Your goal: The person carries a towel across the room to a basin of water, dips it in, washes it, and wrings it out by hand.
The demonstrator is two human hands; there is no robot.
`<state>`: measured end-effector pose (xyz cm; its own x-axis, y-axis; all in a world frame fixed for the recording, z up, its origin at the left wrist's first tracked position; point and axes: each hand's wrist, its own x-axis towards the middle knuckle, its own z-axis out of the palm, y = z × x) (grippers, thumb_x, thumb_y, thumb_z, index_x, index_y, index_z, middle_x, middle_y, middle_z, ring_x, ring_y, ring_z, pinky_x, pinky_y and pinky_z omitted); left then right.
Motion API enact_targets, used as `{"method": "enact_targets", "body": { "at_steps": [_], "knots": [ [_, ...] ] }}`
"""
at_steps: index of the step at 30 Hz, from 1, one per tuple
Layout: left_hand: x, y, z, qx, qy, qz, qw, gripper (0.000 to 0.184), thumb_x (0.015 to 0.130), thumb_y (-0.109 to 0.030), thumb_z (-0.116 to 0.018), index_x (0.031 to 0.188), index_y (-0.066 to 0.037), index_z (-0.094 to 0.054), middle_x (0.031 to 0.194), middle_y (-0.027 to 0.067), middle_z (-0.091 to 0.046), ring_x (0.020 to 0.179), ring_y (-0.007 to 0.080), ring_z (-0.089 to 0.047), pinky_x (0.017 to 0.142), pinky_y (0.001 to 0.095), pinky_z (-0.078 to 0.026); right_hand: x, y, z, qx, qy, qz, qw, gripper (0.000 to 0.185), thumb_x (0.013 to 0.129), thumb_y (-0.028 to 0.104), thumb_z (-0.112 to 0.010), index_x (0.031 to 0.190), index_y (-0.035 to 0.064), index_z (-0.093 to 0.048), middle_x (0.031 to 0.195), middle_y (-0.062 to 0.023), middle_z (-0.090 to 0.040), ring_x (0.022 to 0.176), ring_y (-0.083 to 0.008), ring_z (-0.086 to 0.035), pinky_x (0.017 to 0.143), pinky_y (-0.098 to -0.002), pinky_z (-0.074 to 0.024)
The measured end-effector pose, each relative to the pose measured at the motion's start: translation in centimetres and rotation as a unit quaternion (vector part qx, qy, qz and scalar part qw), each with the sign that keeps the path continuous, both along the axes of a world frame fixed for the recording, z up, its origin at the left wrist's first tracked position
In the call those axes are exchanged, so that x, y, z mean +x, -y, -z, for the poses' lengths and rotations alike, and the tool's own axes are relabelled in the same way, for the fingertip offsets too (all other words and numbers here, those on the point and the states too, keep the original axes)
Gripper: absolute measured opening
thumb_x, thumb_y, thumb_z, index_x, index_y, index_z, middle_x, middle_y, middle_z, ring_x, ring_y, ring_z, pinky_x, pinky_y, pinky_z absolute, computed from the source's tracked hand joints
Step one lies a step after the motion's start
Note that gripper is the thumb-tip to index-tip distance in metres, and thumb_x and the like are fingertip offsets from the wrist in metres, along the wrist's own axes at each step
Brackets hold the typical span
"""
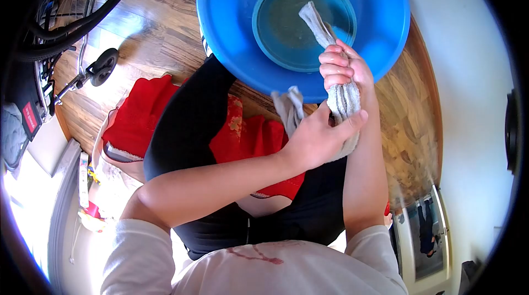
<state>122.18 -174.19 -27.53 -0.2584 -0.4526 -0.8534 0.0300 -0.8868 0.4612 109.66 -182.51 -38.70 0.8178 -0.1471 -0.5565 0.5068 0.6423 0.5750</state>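
Lengthwise | cloth (344,98) slants, tip up-left over basin (228,25) | right hand (348,69), left hand (317,137): each grip clamped on it

I see right hand (348,68) clenched round bunched grey cloth (344,99), left hand (317,138) gripping it nearer the body; far end's over blue basin (231,19).
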Motion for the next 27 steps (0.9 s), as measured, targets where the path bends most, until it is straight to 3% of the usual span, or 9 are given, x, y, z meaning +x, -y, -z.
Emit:
{"method": "enact_targets", "body": {
  "at_steps": [1,4,7,10,14,15,19,25,27],
  "knots": [
    [0.0,0.1,0.5,-0.006,0.042,0.065,0.997,0.046,0.094,-0.038,-0.056,0.1,0.008,-0.056,0.072,0.0119,-0.061,0.069,0.0161,-0.063,0.066,0.0308,-0.05,0.0,-0.2,0.0,-0.006,-0.002,0.006,1.0,0.032,0.099,0.031,-0.046,0.078,0.008,-0.051,0.061,0.0007,-0.044,0.046,-0.0081,-0.039,0.039,-0.0218,-0.0313],
    [0.1,-0.5,0.2,-0.095,0.05,0.045,0.993,0.043,0.094,-0.035,-0.054,0.088,0.008,-0.057,0.063,0.0105,-0.062,0.057,0.0217,-0.064,0.058,0.0347,-0.051,0.2,-0.3,-0.4,-0.002,-0.021,0.01,1.0,0.029,0.097,0.032,-0.049,0.094,0.0042,-0.055,0.071,-0.0015,-0.052,0.053,-0.0109,-0.048,0.045,-0.0243,-0.0399],
    [0.3,-0.6,-0.3,-0.15,0.059,0.09,0.983,0.039,0.093,-0.029,-0.055,0.082,0.009,-0.057,0.058,0.0148,-0.06,0.055,0.028,-0.065,0.054,0.0374,-0.051,0.1,0.1,-0.4,0.043,-0.029,0.005,0.999,0.038,0.092,0.03,-0.052,0.115,-0.0001,-0.054,0.084,-0.0037,-0.061,0.06,-0.0148,-0.056,0.053,-0.0282,-0.0479],
    [0.2,-1.1,-0.9,-0.188,0.068,0.13,0.971,0.037,0.091,-0.026,-0.057,0.076,0.008,-0.057,0.056,0.0201,-0.057,0.055,0.0341,-0.064,0.052,0.0403,-0.05,-0.3,0.2,0.3,0.097,-0.038,-0.005,0.995,0.037,0.091,0.028,-0.053,0.114,-0.0009,-0.053,0.087,-0.0049,-0.062,0.061,-0.015,-0.057,0.054,-0.0275,-0.048],
    [0.0,-1.7,-1.0,-0.226,0.069,0.164,0.958,0.036,0.087,-0.023,-0.059,0.069,0.008,-0.056,0.056,0.025,-0.054,0.055,0.0405,-0.061,0.05,0.0442,-0.049,-0.4,-0.8,0.9,0.057,0.02,0.038,0.997,0.029,0.095,0.031,-0.053,0.093,0.0021,-0.056,0.064,0.0001,-0.05,0.049,-0.0091,-0.045,0.043,-0.0231,-0.0377],
    [0.0,-1.8,-1.0,-0.25,0.071,0.181,0.949,0.035,0.087,-0.022,-0.059,0.07,0.008,-0.056,0.056,0.0247,-0.055,0.055,0.0403,-0.061,0.05,0.0443,-0.049,-0.5,-0.9,1.1,0.064,-0.014,0.035,0.997,0.032,0.097,0.032,-0.051,0.078,0.0066,-0.052,0.056,0.0033,-0.041,0.043,-0.0073,-0.036,0.037,-0.0227,-0.0296],
    [0.2,-1.9,-1.2,-0.309,0.085,0.24,0.916,0.032,0.086,-0.021,-0.06,0.069,0.007,-0.057,0.056,0.0238,-0.054,0.054,0.0395,-0.061,0.05,0.0448,-0.05,-0.7,-1.3,1.5,0.068,-0.035,0.021,0.997,0.035,0.099,0.031,-0.046,0.07,0.0107,-0.048,0.055,0.0035,-0.039,0.04,-0.0073,-0.032,0.034,-0.0234,-0.0259],
    [0.0,-2.2,-1.6,-0.255,0.056,0.222,0.94,0.031,0.086,-0.021,-0.059,0.068,0.004,-0.057,0.057,0.024,-0.056,0.055,0.0399,-0.062,0.053,0.0461,-0.051,-0.3,-0.8,1.0,0.012,0.033,-0.004,0.999,0.03,0.097,0.033,-0.049,0.083,0.0065,-0.055,0.059,0.0028,-0.044,0.044,-0.0078,-0.039,0.038,-0.0233,-0.0319],
    [-0.1,-2.7,-2.1,-0.249,0.047,0.241,0.937,0.032,0.086,-0.023,-0.058,0.069,0.004,-0.058,0.058,0.0242,-0.057,0.056,0.0401,-0.062,0.054,0.0466,-0.052,0.5,0.4,-1.1,0.068,-0.062,-0.033,0.995,0.03,0.097,0.033,-0.05,0.088,0.0051,-0.056,0.06,0.0028,-0.045,0.045,-0.0079,-0.04,0.039,-0.0234,-0.0332]
  ]
}}
